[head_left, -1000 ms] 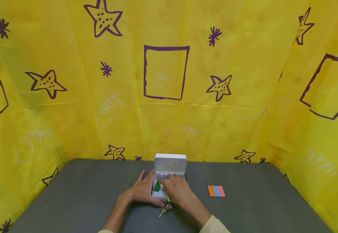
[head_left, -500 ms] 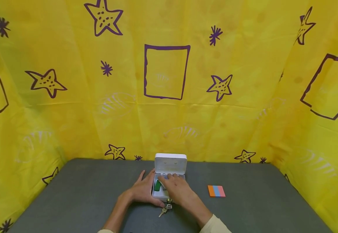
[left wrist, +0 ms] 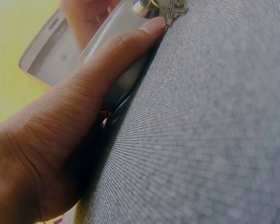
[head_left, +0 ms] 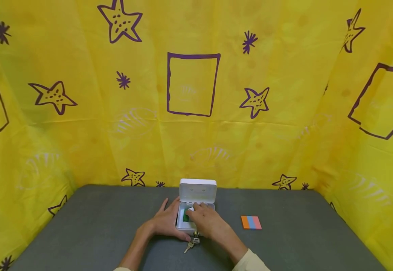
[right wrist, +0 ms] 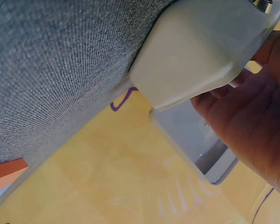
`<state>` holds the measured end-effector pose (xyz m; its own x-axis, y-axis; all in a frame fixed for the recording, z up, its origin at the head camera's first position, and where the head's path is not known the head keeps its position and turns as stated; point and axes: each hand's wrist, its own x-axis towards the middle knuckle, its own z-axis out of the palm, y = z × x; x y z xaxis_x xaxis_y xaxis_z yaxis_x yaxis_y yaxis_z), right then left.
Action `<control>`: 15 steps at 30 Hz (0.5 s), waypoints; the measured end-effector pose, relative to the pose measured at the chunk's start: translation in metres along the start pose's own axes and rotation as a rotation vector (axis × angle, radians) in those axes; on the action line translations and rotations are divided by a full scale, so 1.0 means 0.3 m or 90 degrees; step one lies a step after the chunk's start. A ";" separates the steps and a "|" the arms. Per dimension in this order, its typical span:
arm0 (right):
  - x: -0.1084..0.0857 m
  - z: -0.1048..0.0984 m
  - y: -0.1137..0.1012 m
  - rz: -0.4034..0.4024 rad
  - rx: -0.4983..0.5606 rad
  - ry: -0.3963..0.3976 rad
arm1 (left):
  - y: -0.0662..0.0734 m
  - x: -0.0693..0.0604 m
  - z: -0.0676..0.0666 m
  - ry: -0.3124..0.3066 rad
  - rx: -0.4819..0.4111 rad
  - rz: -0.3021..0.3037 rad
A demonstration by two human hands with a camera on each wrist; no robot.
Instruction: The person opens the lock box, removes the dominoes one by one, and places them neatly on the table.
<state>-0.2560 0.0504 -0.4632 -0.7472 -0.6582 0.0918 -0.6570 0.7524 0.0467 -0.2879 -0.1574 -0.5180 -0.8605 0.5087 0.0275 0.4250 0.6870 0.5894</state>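
- Here's the white metal box (head_left: pixel 182 227) near the middle of the table's near half, lid (head_left: pixel 198 191) raised at the far side, and the green thing (head_left: pixel 185 217) inside towards the left, right by the person's fingertips!
- Danger one: a slip of that green thing under the reaching hand, for the fingers have little room between the walls and could nudge it askew.
- Danger two: the lid! A knock to the box from the right forearm or knuckles might tip it forward onto the fingers.
- Danger three, down at the near side: the keys (head_left: pixel 189 246) lie just below the lock (head_left: pixel 195 235), close to the left thumb; a careless drag could snag them.
- Now the poses. The left hand (head_left: pixel 167 222) is spread, thumb straight along the near side towards the lock, fingers reaching far along the left wall, bracing the box.
- The right hand (head_left: pixel 206 220) comes over the right wall, palm down, fingers dipping inside. Pinching the green thing or merely touching? Can't tell; the box wall hides the fingertips from the right wrist's view.
- Both forearms slant in from the near edge, the right one well clear of the coloured sticky notes (head_left: pixel 251 222).
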 end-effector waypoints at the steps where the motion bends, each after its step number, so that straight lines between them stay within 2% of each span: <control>1: 0.001 0.001 0.001 0.001 0.002 0.001 | -0.001 -0.001 -0.001 -0.001 0.004 0.003; 5: 0.004 0.000 0.003 0.004 0.020 0.006 | 0.003 -0.002 -0.005 -0.002 -0.001 0.004; 10: 0.010 0.002 0.009 -0.003 0.045 0.044 | 0.007 0.000 -0.004 -0.001 -0.005 0.000; 15: 0.017 0.005 0.021 0.008 0.096 0.060 | 0.010 0.001 -0.001 -0.001 -0.007 -0.004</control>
<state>-0.2642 0.0517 -0.4639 -0.7475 -0.6382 0.1844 -0.6605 0.7437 -0.1035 -0.2869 -0.1554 -0.5159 -0.8626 0.5055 0.0219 0.4164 0.6846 0.5982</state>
